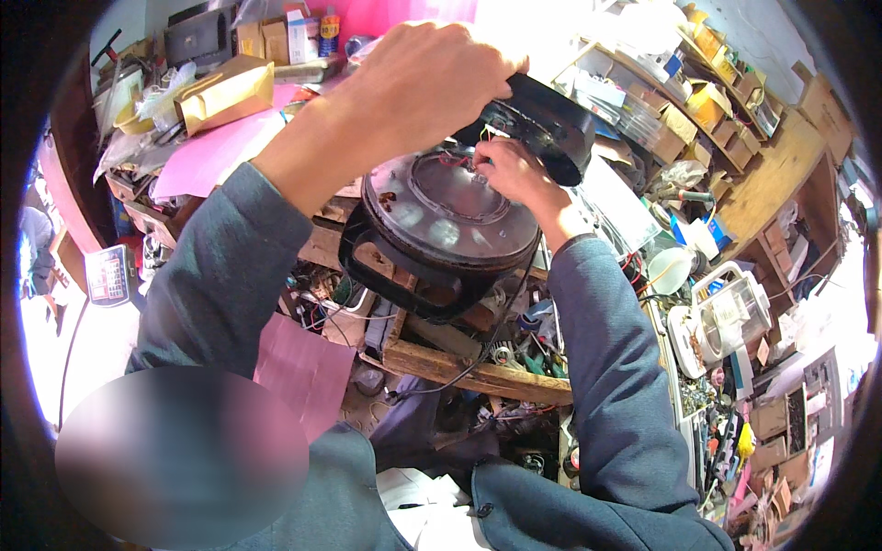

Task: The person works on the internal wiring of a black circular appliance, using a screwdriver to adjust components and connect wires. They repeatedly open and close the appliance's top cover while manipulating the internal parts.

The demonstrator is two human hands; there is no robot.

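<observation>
A round appliance (pixel 459 188) with a dark metal underside and a black looped handle sits on the bench in front of me. Above its far side, my left hand (pixel 432 78) is closed on a black plastic housing (pixel 556 124), which is tilted up off the appliance. Reaching in under that housing, my right hand (pixel 514 170) pinches at thin wires (pixel 476 158) near the disc's centre. The fingertips partly cover the wires' ends. From the appliance a dark power cord (pixel 505 331) hangs over the bench edge.
A wooden bench edge (pixel 478 372) runs below the appliance, above a pile of loose parts. On the right stand a clear plastic blender jug (pixel 730 308) and shelves with small boxes (pixel 707 101). To the left lie a brown box (pixel 225 96) and a calculator (pixel 108 275).
</observation>
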